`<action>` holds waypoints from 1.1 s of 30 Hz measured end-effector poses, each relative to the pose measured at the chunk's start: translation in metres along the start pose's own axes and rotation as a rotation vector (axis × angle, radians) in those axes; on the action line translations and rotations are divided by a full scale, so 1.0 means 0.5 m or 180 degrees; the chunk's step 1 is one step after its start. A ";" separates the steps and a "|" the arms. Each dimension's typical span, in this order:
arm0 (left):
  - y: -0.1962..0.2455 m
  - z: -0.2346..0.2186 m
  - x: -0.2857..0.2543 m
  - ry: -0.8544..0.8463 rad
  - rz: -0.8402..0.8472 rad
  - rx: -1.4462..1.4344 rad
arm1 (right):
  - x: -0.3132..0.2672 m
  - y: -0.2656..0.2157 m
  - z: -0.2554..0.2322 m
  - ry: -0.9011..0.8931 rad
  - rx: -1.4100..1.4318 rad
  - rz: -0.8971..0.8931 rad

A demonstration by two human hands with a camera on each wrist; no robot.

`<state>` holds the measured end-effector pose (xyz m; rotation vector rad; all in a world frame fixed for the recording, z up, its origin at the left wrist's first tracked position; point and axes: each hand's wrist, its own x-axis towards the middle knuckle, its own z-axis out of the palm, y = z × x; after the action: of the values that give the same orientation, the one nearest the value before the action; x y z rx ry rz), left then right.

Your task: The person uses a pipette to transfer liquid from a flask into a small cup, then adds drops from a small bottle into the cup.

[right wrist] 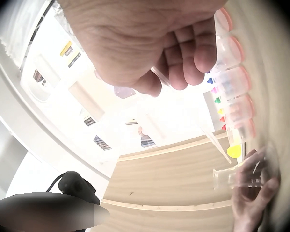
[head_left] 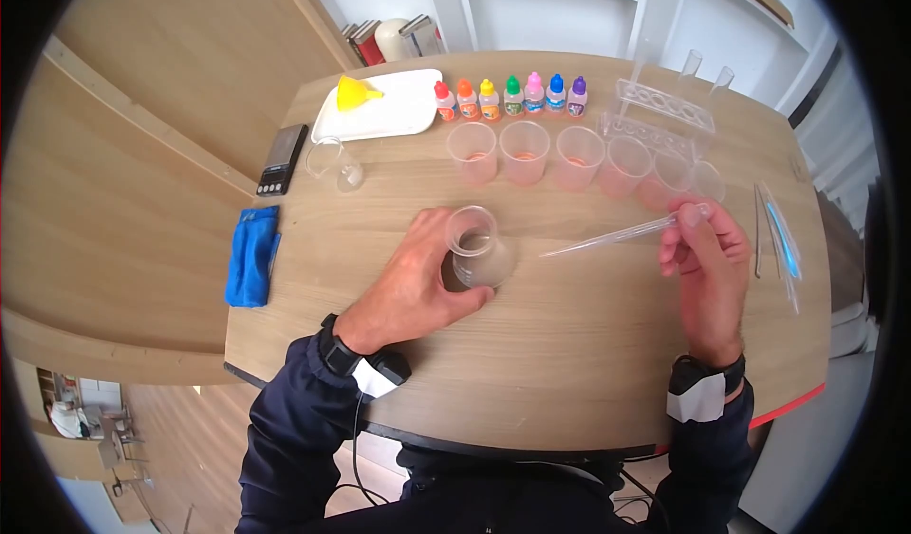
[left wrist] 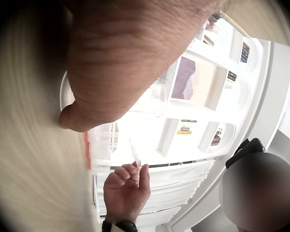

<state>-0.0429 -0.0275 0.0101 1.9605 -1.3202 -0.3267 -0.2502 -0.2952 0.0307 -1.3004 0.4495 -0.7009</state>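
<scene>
My left hand (head_left: 413, 273) curls its fingers and thumb round a clear conical flask (head_left: 474, 235) with a wide mouth, which stands on the table in front of me. The right wrist view also shows this flask (right wrist: 227, 178) in the left hand's grip. To the right, my right hand (head_left: 707, 264) pinches the bulb end of a clear plastic dropper pipette (head_left: 607, 238) above the table. The pipette's thin tip points left, towards the flask and apart from it. In the left wrist view, the left hand hides most of the flask.
Behind the hands stands a row of clear cups (head_left: 524, 155); several look reddish at the bottom. Beyond are small colour bottles (head_left: 513, 98), a white tray (head_left: 408, 121) with a yellow funnel (head_left: 353, 94), and a test-tube rack (head_left: 664, 107). A scale (head_left: 282, 159) and blue cloth (head_left: 252, 257) lie left.
</scene>
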 end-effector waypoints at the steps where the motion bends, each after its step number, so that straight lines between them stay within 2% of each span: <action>1: 0.000 0.000 0.000 0.0008 0.0006 0.0018 | 0.000 0.001 0.000 -0.0006 0.0002 -0.0005; 11: -0.009 -0.007 -0.004 0.0117 -0.0129 -0.0034 | 0.000 0.006 -0.009 0.0008 0.0059 -0.0031; 14: -0.019 -0.014 -0.007 0.0174 -0.0128 0.0192 | -0.001 0.005 -0.017 -0.0001 0.0094 -0.0080; 20: -0.069 -0.023 -0.009 0.0670 -0.0121 0.0414 | -0.001 0.008 -0.031 0.0020 0.0159 -0.0187; 23: -0.088 -0.032 -0.008 0.0825 -0.0704 0.0600 | 0.000 0.008 -0.034 0.0038 0.0171 -0.0188; 29: -0.089 -0.033 -0.003 0.1288 -0.1015 0.0873 | -0.003 0.006 -0.034 0.0074 0.0177 -0.0179; 33: -0.077 -0.028 -0.001 0.1829 -0.0713 0.0813 | 0.000 0.011 -0.035 0.0106 0.0191 -0.0147</action>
<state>-0.0083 -0.0131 -0.0071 2.1929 -0.8000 0.3035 -0.2603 -0.3071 0.0212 -1.2474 0.4234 -0.7701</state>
